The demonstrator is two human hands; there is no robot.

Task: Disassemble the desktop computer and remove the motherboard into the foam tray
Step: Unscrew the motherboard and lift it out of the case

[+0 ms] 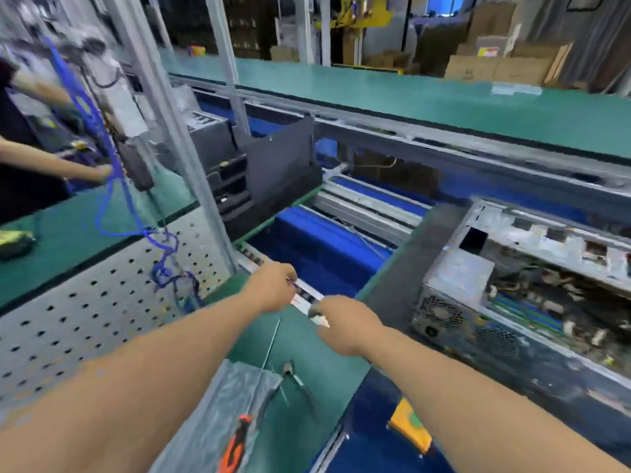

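Green bench (pixel 317 353) carries the open computer case (pixel 532 302) at right. Both hands, left hand (pixel 273 288) and right hand (pixel 345 322), pinch 1 long narrow strip (pixel 304 291); better to keep it level. No foam tray is visible.

Open computer case (pixel 532 302) right of hands (pixel 307 302); screwdriver (pixel 252 404), pliers (pixel 297 380) nearer.
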